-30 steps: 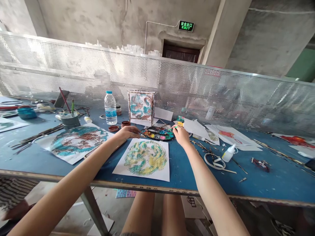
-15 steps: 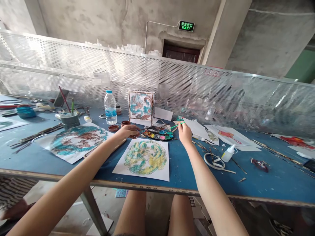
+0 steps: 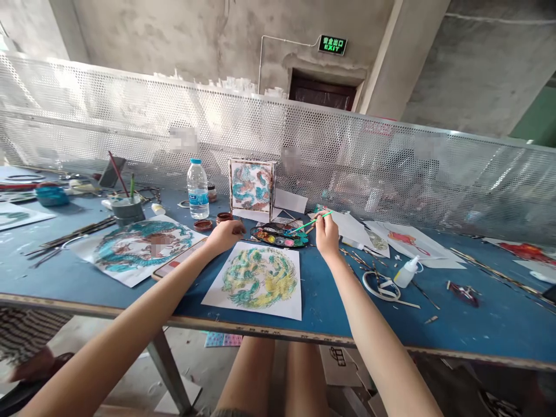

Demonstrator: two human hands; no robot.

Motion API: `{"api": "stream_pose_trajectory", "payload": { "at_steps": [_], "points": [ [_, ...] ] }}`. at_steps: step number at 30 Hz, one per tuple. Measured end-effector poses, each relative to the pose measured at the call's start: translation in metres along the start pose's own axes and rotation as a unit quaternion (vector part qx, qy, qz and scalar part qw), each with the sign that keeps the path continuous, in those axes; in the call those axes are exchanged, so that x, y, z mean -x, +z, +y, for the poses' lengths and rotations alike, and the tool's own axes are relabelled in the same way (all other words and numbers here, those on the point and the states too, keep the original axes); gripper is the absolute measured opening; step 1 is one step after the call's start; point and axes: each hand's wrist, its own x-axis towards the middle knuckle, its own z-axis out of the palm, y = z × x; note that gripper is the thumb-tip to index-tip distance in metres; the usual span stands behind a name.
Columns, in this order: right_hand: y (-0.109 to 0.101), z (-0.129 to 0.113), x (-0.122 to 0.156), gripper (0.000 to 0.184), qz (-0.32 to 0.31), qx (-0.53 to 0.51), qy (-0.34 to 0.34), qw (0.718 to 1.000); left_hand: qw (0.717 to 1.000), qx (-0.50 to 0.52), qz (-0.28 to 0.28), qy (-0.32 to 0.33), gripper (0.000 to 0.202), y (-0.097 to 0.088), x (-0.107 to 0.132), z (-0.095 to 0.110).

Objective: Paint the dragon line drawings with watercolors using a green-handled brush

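Note:
In my right hand (image 3: 326, 234) is a slim green paintbrush (image 3: 313, 221), pinched between the fingers, its tip end reaching left over the paint palette (image 3: 278, 236). The dark palette has wells of yellow, red, pink and green paint. My left hand (image 3: 226, 237) rests at the palette's left side with its fingers curled in; what they hold, if anything, is hidden. In front of both hands lies a white sheet with a round green and yellow dragon painting (image 3: 260, 278). Behind the palette stands a framed blue and brown dragon picture (image 3: 252, 186).
A water bottle (image 3: 198, 191), brown paint jars (image 3: 224, 218) and a brush pot (image 3: 127, 209) stand to the left, beside another dragon painting (image 3: 139, 243). To the right are a white glue bottle (image 3: 406, 273), a white coil (image 3: 381, 288) and loose sheets. A perforated metal screen (image 3: 330, 156) runs behind.
The brush in my right hand now slants lower, its left end further over the palette. My left hand's fingers are more curled. The whole view has shifted slightly.

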Motion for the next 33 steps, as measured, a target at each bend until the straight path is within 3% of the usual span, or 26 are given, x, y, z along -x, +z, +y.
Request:
{"api": "stream_pose_trajectory", "payload": {
  "at_steps": [2, 4, 9, 13, 17, 28, 33],
  "points": [
    [0.002, -0.019, 0.005, 0.020, -0.027, -0.053, -0.042, 0.997, 0.992, -0.120, 0.013, 0.039, 0.021, 0.002, 0.000, -0.003],
    [0.005, -0.039, 0.012, 0.017, -0.062, -0.086, -0.083, 0.991, 0.984, -0.175, -0.003, 0.044, 0.024, 0.002, 0.001, -0.005],
    [0.021, -0.077, 0.033, 0.013, -0.143, -0.096, -0.204, 0.964, 0.978, -0.206, -0.016, 0.026, 0.031, 0.001, -0.001, -0.012],
    [0.033, -0.091, 0.042, 0.016, -0.211, -0.063, -0.274, 0.936, 0.976, -0.207, -0.062, 0.022, 0.032, 0.002, -0.004, -0.017],
    [0.041, -0.092, 0.048, 0.020, -0.249, -0.040, -0.294, 0.922, 0.971, -0.226, -0.071, 0.013, 0.034, 0.004, -0.003, -0.017],
    [0.042, -0.095, 0.052, 0.015, -0.255, -0.046, -0.311, 0.915, 0.966, -0.246, -0.079, 0.005, 0.034, 0.004, 0.003, -0.012],
    [0.036, -0.095, 0.048, 0.016, -0.230, -0.058, -0.281, 0.930, 0.966, -0.244, -0.085, 0.000, 0.032, 0.003, 0.003, -0.011]
  ]
}}
